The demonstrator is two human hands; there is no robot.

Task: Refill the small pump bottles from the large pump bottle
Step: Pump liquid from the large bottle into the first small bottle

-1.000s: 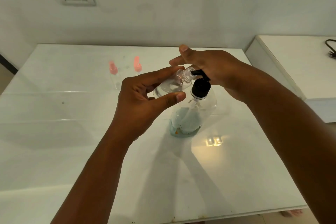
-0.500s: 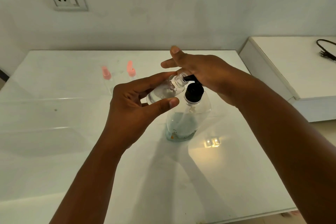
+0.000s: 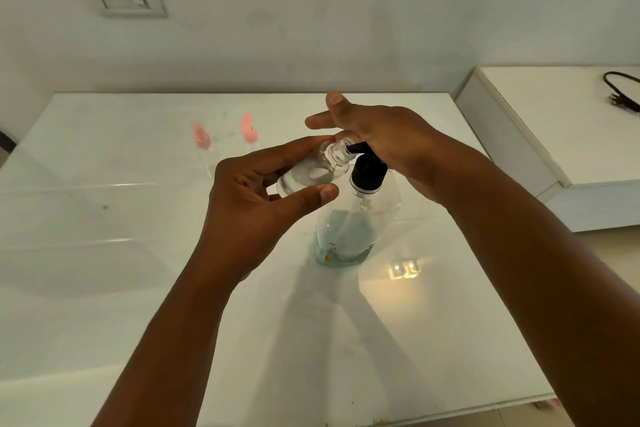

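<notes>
one small bottle (image 3: 308, 172) tilted in left hand (image 3: 249, 198) fingers, right hand (image 3: 384, 146) flat on large bottle (image 3: 353, 222) pump

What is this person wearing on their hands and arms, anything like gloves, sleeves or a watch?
Nothing that shows. The left hand and right hand are bare, with no gloves, rings or watch visible, and both forearms are uncovered as far as the picture's lower edge. The fingernails are short and plain.

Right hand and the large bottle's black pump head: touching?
Touching. In the head view the right hand lies palm-down on the black pump head, covering its top, with only the spout tip showing, at the small bottle mouth.
</notes>
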